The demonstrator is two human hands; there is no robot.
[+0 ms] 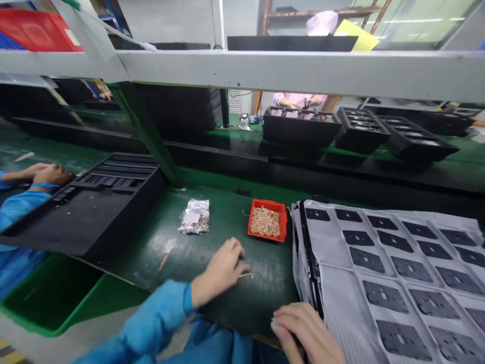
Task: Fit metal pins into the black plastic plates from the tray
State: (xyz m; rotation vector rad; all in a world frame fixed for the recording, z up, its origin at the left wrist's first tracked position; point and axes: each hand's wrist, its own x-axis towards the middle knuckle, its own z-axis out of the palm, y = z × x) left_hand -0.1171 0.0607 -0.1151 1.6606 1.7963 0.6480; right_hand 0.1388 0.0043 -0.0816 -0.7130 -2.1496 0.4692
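Observation:
My left hand is over the green worktop with thumb and fingers apart, somewhat blurred. Right by its fingertips lies a small thin pale piece. My right hand is at the front edge, beside the stack of sheets; its fingers are bent and pressed together, and whatever they hold is hidden. Beyond my hands a red bin holds many small tan strips. To its left lies a clear plastic bag of small parts. The stack of white trays on the right carries rows of flat black plates.
A large black foam tray stands at the left, with a co-worker's hands beyond it. Below is a green tub. A green post and a shelf beam cross ahead. Black boxes line the back ledge; another person works behind.

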